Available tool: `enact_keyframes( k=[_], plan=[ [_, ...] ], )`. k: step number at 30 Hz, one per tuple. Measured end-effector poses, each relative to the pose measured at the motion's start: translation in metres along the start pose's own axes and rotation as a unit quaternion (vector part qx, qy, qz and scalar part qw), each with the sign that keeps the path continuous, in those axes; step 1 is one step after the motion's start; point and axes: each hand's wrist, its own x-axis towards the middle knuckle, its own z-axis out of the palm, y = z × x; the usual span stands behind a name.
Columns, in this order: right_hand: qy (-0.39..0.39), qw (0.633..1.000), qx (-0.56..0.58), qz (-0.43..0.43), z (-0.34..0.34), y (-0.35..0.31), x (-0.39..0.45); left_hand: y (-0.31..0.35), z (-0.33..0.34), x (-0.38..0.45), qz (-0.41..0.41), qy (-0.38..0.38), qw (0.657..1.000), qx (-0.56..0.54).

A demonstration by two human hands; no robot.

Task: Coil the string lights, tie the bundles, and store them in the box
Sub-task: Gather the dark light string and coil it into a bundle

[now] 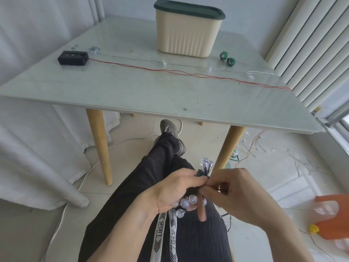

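Observation:
Over my lap, my left hand [176,190] grips a coiled bundle of string lights [188,202] with dark wire and clear round bulbs; a few bulbs stick out above at the bundle's top. My right hand [232,188] pinches something thin at the bundle's middle, right beside the left fingers; what it pinches is too small to tell. A cream box with a dark green lid [188,29] stands at the back of the table. A red wire [188,73] runs from a black battery case [73,58] across the table and off its right edge.
The glass-topped table [132,95] has wooden legs. Two green tape rolls [227,58] lie right of the box. Loose wires [273,148] are scattered on the floor at right. An orange bag [332,218] lies at lower right. White curtains hang at left.

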Motion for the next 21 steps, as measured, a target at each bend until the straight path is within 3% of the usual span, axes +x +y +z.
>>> enact_keyframes(
  k=[5, 11, 16, 18, 21],
  plan=[
    [0.066, 0.995, 0.066, -0.027, 0.004, 0.018, 0.005, 0.006, -0.010, -0.009, -0.022, -0.007, 0.998, 0.055],
    [-0.042, 0.995, 0.086, -0.009, -0.005, 0.051, 0.003, 0.003, -0.025, -0.012, 0.057, 0.097, 0.994, -0.006],
    [0.091, 0.967, 0.237, -0.004, 0.005, 0.050, 0.013, 0.003, -0.024, -0.011, 0.034, 0.040, 0.998, -0.023],
    [0.107, 0.966, 0.236, -0.002, 0.010, 0.048, 0.017, 0.002, -0.021, -0.010, 0.034, 0.017, 0.999, -0.013],
    [0.101, 0.970, 0.222, 0.010, 0.017, 0.051, 0.019, 0.001, -0.021, -0.010, 0.063, 0.014, 0.994, -0.083]
  ],
)
